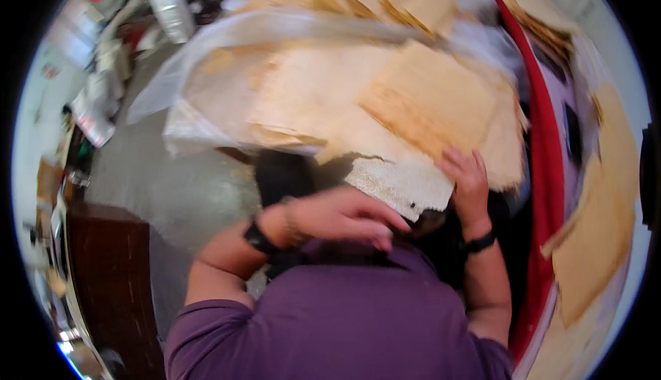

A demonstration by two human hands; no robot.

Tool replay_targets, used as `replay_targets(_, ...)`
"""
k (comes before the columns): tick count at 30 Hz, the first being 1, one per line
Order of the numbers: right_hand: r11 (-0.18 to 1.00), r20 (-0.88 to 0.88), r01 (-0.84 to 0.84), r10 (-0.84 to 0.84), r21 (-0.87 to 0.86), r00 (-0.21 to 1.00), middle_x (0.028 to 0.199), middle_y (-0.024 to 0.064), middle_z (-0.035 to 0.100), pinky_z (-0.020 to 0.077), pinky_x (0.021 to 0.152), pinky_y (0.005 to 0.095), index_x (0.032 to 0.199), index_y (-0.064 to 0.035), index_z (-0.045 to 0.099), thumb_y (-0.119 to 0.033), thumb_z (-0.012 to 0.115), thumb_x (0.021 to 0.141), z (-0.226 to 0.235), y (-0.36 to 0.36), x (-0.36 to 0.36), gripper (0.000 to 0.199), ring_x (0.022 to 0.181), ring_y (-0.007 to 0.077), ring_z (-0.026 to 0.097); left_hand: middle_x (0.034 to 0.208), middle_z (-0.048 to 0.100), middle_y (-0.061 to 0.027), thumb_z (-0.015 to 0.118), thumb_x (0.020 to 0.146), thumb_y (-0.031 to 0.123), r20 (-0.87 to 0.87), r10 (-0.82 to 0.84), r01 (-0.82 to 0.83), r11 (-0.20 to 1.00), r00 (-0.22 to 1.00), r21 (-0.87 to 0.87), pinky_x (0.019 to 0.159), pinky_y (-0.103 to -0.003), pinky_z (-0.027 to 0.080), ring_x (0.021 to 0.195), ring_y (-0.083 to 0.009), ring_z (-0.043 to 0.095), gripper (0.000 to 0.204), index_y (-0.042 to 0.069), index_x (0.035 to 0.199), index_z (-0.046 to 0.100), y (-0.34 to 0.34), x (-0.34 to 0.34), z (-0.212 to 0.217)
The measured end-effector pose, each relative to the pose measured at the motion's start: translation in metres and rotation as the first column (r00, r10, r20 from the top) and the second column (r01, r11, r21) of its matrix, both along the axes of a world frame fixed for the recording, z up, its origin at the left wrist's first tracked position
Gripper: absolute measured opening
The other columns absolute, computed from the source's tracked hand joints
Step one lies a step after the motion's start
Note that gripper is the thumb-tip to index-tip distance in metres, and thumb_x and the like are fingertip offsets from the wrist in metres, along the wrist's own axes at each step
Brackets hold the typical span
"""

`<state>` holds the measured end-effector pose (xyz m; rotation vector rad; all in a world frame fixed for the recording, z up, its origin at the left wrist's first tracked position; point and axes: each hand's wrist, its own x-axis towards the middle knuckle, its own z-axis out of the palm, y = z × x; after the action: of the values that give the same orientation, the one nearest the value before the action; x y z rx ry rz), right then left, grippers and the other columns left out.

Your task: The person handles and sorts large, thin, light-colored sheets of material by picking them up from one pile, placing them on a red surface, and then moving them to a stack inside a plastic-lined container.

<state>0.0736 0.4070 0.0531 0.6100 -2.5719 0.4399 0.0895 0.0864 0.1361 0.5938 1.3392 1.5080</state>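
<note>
Lying by the near edge of the tan sheets [434,97], that ragged white sheet [396,181] looks light and easily torn, best held by opposite edges; the left hand [329,216], fingers loosely parted, seems empty, the right hand [469,188] spreads beside its corner, any pinch unclear.

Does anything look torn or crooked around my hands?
Yes: the whitish, speckled piece by your right hand has jagged edges, as if torn. Beyond it, a tan sheet lies askew on the paler sheets.
</note>
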Motion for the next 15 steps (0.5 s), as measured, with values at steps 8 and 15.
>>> replay_targets(8,0.996,0.090,0.087,-0.086,-0.001,0.992,0.132,0.0096,0.066,0.0418,0.111,0.0461,0.115,-0.0164,0.074,0.001,0.052,0.084,0.016,0.041,0.021,0.042,0.129,0.0322,0.057,0.141,0.059,-0.0113,0.075,0.083,0.010,-0.978,-0.123,-0.533,0.823,0.168,-0.195,0.104,-0.038,0.046,0.131,-0.0279,0.055,0.065,0.014,0.144,0.054,-0.031,-0.096,-0.014)
replay_targets(15,0.999,0.134,0.004,0.003,-0.052,0.991,0.130,0.0091,0.068,0.0447,0.108,0.0413,0.113,-0.0199,0.077,-0.012,0.054,0.088,0.011,0.054,0.016,0.035,0.127,0.0320,0.059,0.160,0.039,-0.0081,0.080,0.074,0.020,-0.912,-0.410,-0.317,0.867,-0.015,-0.385,0.121,-0.045,0.032,0.149,-0.0285,0.035,0.087,0.021,0.152,0.043,-0.001,-0.121,-0.019)
